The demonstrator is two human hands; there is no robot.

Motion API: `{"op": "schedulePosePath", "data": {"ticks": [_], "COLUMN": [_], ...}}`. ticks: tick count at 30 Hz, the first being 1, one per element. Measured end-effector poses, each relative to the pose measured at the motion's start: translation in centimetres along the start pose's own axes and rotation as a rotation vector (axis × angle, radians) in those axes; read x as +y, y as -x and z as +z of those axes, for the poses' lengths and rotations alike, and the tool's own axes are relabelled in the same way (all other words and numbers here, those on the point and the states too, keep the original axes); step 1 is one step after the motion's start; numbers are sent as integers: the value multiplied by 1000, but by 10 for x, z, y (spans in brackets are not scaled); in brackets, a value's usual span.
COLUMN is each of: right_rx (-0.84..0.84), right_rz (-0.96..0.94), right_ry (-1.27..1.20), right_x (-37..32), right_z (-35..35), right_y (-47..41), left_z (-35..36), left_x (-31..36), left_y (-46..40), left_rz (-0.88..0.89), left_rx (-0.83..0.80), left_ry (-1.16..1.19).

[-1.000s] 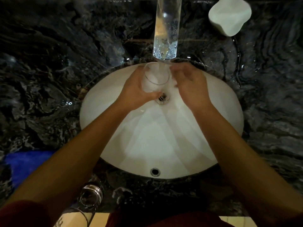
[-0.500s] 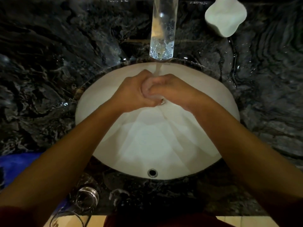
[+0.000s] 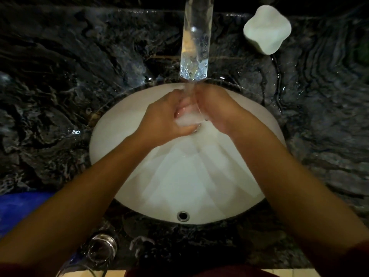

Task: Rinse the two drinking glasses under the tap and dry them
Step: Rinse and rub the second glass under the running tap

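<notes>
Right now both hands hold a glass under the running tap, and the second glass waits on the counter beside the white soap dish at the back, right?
Not quite. In the head view the second glass stands at the counter's near edge, by the left forearm, far from the white soap dish. The rest holds.

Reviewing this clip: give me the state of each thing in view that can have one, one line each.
tap: running, water falling between the hands
glass in hands: held over the basin under the stream
left hand: gripping the glass
right hand: on the glass's other side
second glass: standing on the counter's near edge, untouched
sink: wet, not filling
blue cloth: lying on the counter, unused
</notes>
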State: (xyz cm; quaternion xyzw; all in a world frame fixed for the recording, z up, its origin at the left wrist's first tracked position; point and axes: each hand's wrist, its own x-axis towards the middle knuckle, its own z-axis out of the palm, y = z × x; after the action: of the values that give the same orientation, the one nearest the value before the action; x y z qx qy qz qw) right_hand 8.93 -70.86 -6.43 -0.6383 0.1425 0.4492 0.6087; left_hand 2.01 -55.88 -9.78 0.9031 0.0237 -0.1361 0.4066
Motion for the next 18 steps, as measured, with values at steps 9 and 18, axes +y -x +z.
{"op": "schedulePosePath", "data": {"ticks": [9,18], "right_rx": [-40,398], "right_rz": [-88,-428], "right_ry": [-350,912], "right_x": [42,35], "right_z": [-6,1], "right_y": [17,25], "left_z": [7,13], "left_x": [0,4], "left_y": [11,16], "left_rz": [-206,-665], "left_rx": [66,-322], "left_ry": [741,1170]}}
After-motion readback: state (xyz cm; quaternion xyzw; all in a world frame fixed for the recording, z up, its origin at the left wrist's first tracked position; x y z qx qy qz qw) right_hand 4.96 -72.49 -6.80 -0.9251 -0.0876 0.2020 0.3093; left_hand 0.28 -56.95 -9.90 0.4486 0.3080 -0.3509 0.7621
